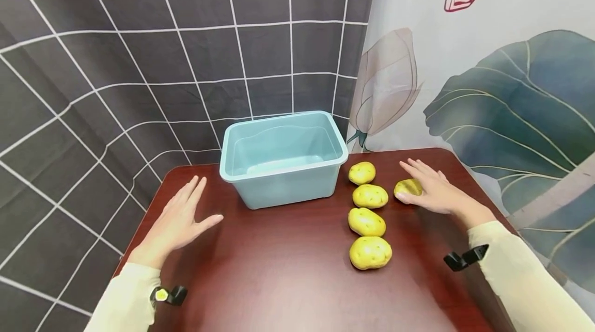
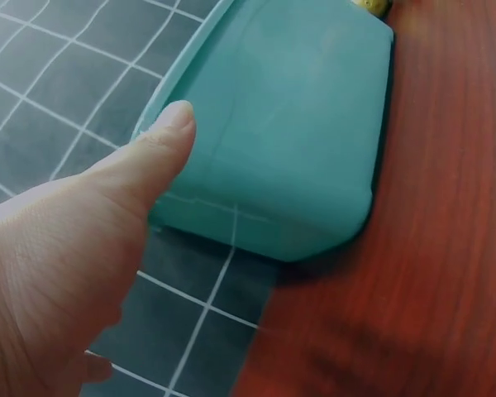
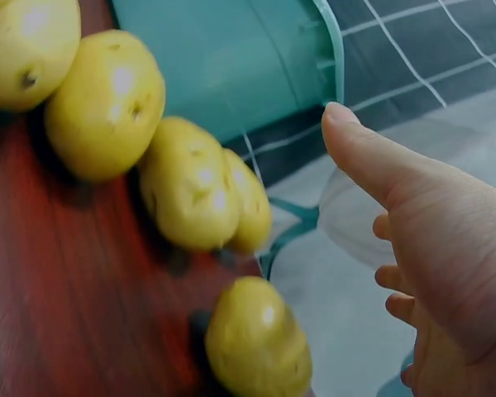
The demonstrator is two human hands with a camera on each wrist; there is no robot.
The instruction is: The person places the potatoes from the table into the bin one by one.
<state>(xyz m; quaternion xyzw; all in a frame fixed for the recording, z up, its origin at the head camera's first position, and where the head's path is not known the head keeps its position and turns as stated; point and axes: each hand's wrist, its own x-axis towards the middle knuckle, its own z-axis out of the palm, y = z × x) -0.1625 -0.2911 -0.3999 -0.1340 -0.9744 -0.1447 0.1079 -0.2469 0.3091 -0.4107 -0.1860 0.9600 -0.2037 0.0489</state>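
A light blue plastic tub [image 1: 284, 187] stands at the back of the table with nothing in it. To its right, several yellow potatoes [image 1: 369, 253] form a rough column running toward the front. One more potato [image 1: 403, 187] lies apart, partly hidden behind my right hand [image 1: 434, 190]. That hand hovers over it with fingers extended; in the right wrist view a gap shows between the thumb and the lone potato [image 3: 259, 339]. My left hand [image 1: 178, 218] is raised left of the tub, fingers straight and thumb spread, holding nothing.
Everything stands on a dark red wooden table [image 1: 279, 280]. Behind it and on the left hangs a dark grey cloth with white grid lines [image 1: 186, 58]. A pale curtain with a lotus print [image 1: 511, 115] hangs at the right. Small black devices [image 1: 466, 258] sit on both wrists.
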